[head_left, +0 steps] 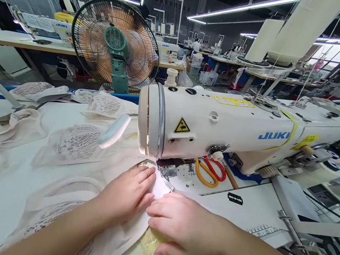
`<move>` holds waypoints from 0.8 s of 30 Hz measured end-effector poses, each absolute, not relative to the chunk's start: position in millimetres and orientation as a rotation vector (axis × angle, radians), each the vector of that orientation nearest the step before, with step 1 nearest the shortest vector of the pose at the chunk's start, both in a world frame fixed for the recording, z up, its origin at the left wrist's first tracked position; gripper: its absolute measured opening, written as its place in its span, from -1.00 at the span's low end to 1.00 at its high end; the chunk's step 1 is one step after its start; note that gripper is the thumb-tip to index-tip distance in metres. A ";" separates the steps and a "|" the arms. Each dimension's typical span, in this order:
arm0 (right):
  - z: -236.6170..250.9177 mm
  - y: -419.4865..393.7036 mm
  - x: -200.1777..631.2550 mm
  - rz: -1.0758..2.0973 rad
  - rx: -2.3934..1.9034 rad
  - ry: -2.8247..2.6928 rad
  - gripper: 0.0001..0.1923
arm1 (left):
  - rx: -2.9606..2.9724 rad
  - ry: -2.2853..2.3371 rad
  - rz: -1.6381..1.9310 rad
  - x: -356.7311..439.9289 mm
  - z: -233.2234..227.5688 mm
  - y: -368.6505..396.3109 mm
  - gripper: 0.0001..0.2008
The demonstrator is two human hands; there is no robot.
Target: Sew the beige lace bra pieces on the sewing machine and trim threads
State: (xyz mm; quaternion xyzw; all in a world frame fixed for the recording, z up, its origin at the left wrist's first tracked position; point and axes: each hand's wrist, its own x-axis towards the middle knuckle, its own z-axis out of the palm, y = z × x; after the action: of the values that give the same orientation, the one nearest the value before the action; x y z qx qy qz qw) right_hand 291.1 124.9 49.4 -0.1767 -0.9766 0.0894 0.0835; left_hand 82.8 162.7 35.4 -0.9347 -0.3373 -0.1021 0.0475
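A white sewing machine [202,119] marked JUKI stands in front of me, and pale fabric [133,230] lies under its needle area. My left hand [127,193] rests on this fabric, fingers stretched out flat and close to the presser foot [164,177]. Beside it, my right hand [186,227] presses its fingertips on the fabric's right edge, thumb apart from the fingers. Both palms face down. The needle itself is hard to make out behind the machine head.
Scissors with orange and red handles [208,173] lie on the machine bed, with a black razor blade [235,198] to their right. Lace-patterned fabric pieces [75,139] spread over the left of the table. A large fan [115,44] stands behind; thread cones [265,37] rise above.
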 end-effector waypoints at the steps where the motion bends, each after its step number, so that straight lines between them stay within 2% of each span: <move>1: 49.7 124.6 291.1 0.272 -0.532 -2.917 -0.66 | -2.850 -1.019 -0.309 82.8 35.6 163.1 -0.59; 12: 51.3 121.5 289.4 0.302 -0.476 -2.934 -0.63 | -2.887 -1.045 -0.245 84.0 45.8 164.8 -0.62; 24: 56.1 124.9 293.8 0.326 -0.570 -2.909 -0.66 | -2.829 -0.963 -0.260 82.7 37.7 167.5 -0.57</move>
State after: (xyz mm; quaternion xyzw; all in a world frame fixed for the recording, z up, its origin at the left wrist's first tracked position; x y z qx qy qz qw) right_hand 293.8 124.9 56.1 -0.1905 -0.9724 0.1089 0.0794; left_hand 82.7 167.5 37.7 -0.9407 -0.3202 -0.0865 0.0707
